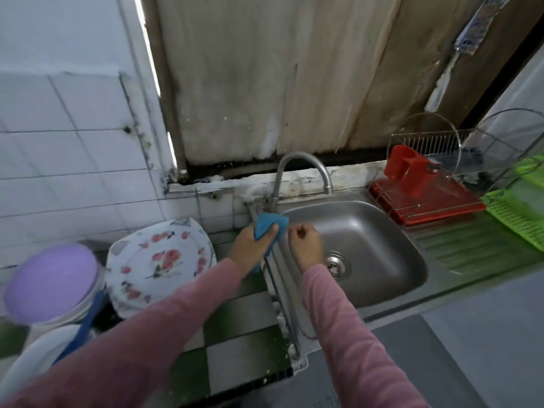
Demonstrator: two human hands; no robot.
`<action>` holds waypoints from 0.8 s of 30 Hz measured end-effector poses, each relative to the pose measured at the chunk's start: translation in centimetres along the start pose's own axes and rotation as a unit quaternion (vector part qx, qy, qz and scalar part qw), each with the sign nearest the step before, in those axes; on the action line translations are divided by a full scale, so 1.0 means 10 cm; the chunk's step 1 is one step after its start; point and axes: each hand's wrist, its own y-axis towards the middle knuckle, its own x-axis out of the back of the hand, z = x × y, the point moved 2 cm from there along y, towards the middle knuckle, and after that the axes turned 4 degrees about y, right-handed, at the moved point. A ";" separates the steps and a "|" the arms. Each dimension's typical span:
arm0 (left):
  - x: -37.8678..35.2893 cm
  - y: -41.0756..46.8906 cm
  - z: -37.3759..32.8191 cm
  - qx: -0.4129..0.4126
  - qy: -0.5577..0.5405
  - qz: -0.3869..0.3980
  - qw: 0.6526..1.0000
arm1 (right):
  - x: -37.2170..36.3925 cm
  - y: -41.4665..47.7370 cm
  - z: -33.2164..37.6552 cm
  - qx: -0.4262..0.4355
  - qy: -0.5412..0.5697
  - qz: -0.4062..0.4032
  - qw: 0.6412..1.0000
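My left hand (250, 245) grips a blue cloth (269, 226) at the left rim of a steel sink (376, 240), just below the base of the curved tap (303, 175). Part of the cloth hangs down under my fingers along the rim. My right hand (304, 244) hovers over the sink's left side beside the cloth, fingers curled with nothing visible in them. Both arms wear pink sleeves. The sink basin is bare, with its drain (335, 263) in the middle.
A stack of flowered white plates (159, 260) and a purple-lidded container (50, 284) stand on the green-and-white tiled counter at the left. A red dish rack (424, 198) with a red cup (407, 169) and green baskets (518, 210) sit on the drainboard at the right.
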 end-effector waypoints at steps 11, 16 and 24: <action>2.04 -0.97 1.19 0.050 0.019 -0.164 0.985 | -1.81 -1.28 0.23 0.043 -0.003 0.165 0.985; 2.61 -1.33 1.57 0.074 0.007 -0.204 0.976 | -2.34 -1.57 0.28 0.035 -0.032 0.253 0.966; 2.93 -1.57 1.84 0.100 0.028 -0.263 0.959 | -2.93 -1.69 0.21 0.164 -0.252 0.372 0.878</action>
